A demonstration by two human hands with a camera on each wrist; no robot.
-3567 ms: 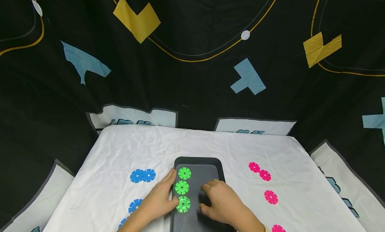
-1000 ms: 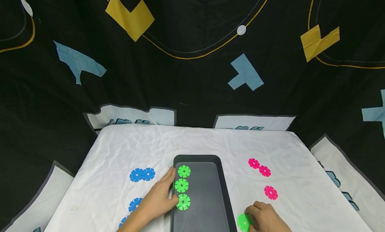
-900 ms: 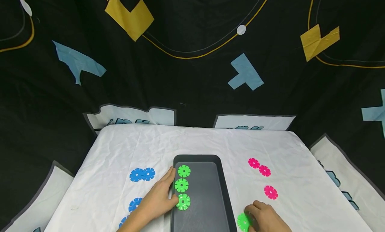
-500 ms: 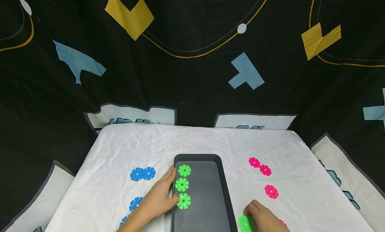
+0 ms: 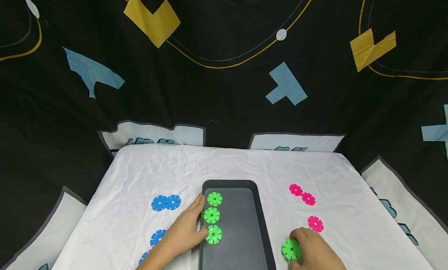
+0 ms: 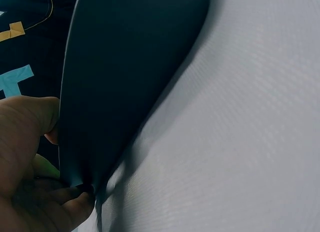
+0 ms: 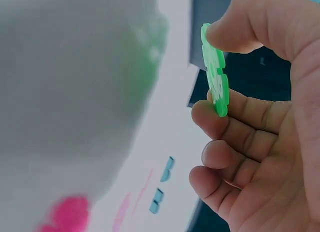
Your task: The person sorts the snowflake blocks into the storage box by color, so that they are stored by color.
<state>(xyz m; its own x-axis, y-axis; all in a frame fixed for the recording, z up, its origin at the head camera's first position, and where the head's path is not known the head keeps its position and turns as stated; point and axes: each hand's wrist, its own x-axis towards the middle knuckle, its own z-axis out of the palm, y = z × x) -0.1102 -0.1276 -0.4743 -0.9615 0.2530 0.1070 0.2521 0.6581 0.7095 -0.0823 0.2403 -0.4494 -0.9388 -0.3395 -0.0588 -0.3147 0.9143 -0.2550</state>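
Note:
A dark grey baking tray [image 5: 241, 223] lies on the white cloth, with three green notched plastic discs [image 5: 211, 215] in a column along its inner left side. My left hand [image 5: 185, 233] grips the tray's left wall, thumb over the rim beside the nearest disc; the left wrist view shows fingertips [image 6: 79, 208] at the wall's lower edge. Right of the tray, my right hand [image 5: 316, 251] pinches another green notched disc [image 5: 291, 249]. In the right wrist view this disc [image 7: 215, 69] stands on edge between thumb and fingertips, above the cloth.
Blue notched discs [image 5: 166, 202] lie left of the tray, some partly hidden by the left forearm. Pink notched discs [image 5: 315, 224] lie to the right, one just beyond the right hand. A black printed curtain [image 5: 224, 107] hangs behind the white-covered table [image 5: 245, 163].
My right hand went from over the tray to a green disc on the cloth at right, and has now picked the disc up. My left hand stays on the tray.

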